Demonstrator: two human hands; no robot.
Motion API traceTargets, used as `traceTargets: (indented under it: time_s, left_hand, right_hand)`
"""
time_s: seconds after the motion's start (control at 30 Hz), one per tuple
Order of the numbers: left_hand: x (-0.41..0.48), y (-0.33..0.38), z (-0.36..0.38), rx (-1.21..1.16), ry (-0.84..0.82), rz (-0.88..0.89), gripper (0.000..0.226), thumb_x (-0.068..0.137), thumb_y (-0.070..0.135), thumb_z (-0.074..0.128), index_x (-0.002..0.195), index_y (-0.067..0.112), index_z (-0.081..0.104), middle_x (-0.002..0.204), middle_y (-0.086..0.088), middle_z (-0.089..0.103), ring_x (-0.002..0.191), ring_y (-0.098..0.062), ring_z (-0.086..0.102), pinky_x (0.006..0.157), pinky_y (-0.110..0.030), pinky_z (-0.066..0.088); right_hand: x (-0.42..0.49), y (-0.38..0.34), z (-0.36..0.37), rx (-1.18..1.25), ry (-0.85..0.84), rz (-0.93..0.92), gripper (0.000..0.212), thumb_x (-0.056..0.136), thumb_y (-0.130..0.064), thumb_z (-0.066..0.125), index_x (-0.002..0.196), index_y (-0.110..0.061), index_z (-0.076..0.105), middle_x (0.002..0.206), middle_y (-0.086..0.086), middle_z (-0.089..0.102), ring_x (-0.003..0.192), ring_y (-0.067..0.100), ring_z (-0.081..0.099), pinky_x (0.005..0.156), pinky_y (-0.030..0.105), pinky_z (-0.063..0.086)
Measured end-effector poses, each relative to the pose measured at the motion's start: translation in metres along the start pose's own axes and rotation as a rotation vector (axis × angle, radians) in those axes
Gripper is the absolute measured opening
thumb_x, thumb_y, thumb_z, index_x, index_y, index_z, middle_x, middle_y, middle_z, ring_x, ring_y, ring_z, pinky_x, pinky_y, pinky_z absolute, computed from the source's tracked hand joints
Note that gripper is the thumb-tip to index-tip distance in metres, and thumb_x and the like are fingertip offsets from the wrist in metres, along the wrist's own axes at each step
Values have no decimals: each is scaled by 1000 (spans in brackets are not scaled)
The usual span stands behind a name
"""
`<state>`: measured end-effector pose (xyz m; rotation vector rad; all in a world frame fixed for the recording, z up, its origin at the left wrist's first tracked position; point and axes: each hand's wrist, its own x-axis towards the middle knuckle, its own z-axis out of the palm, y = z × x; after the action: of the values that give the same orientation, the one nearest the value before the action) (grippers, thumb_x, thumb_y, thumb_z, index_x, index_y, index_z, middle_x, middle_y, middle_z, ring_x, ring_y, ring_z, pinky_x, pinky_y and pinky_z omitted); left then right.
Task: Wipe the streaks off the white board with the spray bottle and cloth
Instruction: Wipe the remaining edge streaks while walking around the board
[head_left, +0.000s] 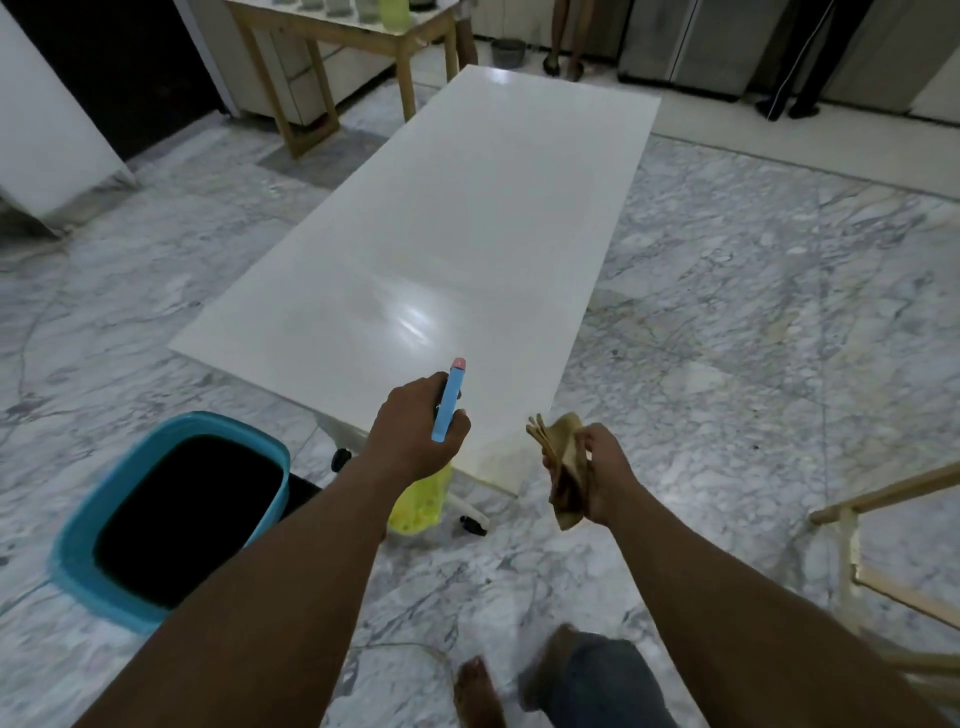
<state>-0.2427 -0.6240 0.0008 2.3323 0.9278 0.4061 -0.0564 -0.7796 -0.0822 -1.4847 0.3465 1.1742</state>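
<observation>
Spray bottle (421, 499) mostly behind left hand (415, 431)

Perhaps a workroom: marble floor (727, 312), wooden table (343, 36), cabinets (691, 41)

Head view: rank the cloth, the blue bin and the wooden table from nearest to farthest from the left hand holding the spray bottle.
From the left hand on the spray bottle:
1. Cloth, just to its right, in the right hand.
2. Blue bin, lower left on the floor.
3. Wooden table, far end of the room, upper left.
</observation>
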Motion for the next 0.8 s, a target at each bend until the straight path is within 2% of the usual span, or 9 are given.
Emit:
traceTargets:
  time_s: [0.07,0.13,0.23,0.33,0.43,0.6,0.7,0.8]
  left_hand:
    - [-3,-1,-5,4,2,-1,16,93,20,66,105,10,65,79,-3,64,70,-28,62,68,-40,52]
    - [-5,-1,-10,7,5,-5,16,93,20,66,104,10,65,78,-1,62,71,-27,61,68,-37,50]
    - [-6,-2,-14,6,14,-6,16,93,20,66,104,9,65,82,-6,66,73,-28,63,70,-39,53]
    - [-7,-1,-20,9,27,3,18,93,21,67,106,9,65,84,-6,67,73,-27,63,70,-39,53]
    - [-2,-4,-30,4,47,-2,18,93,20,66,107,9,65,83,0,63,73,-25,63,70,-37,52]
    - [6,-18,-41,13,74,-51,16,93,19,66,104,8,65,81,-2,64,72,-27,63,70,-40,53]
    - [14,-29,-44,21,69,-78,16,92,18,66,103,7,65,83,-10,68,73,-31,65,72,-47,56]
    - [25,-39,-43,23,80,-108,16,93,19,65,103,7,65,83,-11,68,73,-32,64,72,-49,56]
  right_hand:
    - [-15,-18,11,98,-221,27,57,92,-42,51,113,9,69,84,18,69,65,24,65,60,29,54]
    - [-26,-26,22,81,-330,36,63,92,-53,57,106,6,72,83,15,71,62,19,66,56,26,56]
    - [-32,-28,36,24,-376,32,49,90,-41,64,104,5,72,87,16,71,67,20,67,63,28,58]
    - [-39,-30,49,20,-392,42,43,90,-31,56,104,6,71,91,21,72,79,26,67,76,35,54]
    - [-37,-36,67,26,-378,29,43,92,-29,47,104,5,71,87,20,73,79,27,66,74,35,54]
    - [-22,-52,92,-38,-377,-24,42,90,-25,44,113,0,68,98,19,75,87,30,66,83,39,54]
    - [-9,-57,102,-301,-263,-151,24,93,-21,47,105,-9,64,110,19,71,93,29,66,89,44,56]
    - [-7,-63,109,-592,-200,-316,19,95,-14,44,103,-10,61,100,9,66,84,19,63,70,32,52]
